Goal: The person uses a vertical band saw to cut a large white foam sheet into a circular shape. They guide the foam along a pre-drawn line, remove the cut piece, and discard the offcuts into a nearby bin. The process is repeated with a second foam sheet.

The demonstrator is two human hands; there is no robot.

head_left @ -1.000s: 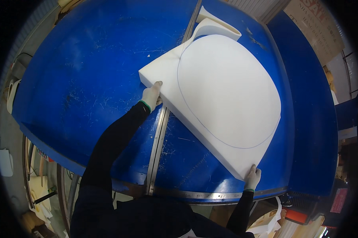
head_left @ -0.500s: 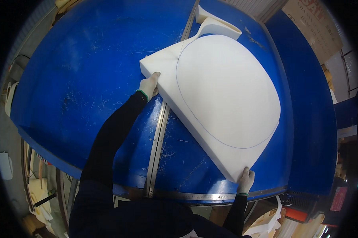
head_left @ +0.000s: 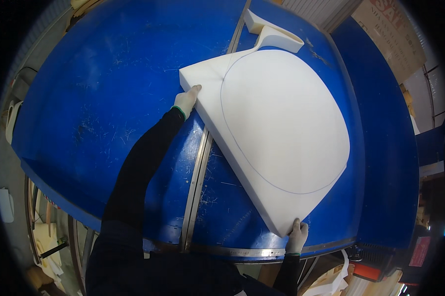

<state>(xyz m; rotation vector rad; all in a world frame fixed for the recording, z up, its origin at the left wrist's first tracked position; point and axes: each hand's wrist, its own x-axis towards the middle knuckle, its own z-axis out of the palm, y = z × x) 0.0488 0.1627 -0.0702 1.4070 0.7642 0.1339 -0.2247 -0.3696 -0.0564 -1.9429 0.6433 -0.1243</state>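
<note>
Slantwise, white slab [head_left: 286, 121], left hand [head_left: 187, 101] gripping

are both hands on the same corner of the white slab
No, the left hand holds the white slab near its left corner and the right hand holds its nearest corner.

A workshop: scratched blue counter [head_left: 124, 74] beneath the left grip [head_left: 186, 100] and right grip [head_left: 296, 238], metal strip [head_left: 197, 180] running between them, line-marked white slab [head_left: 286, 123] spanning both, pale scraps [head_left: 337, 281] heaped past the right grip, below the counter's edge.
</note>
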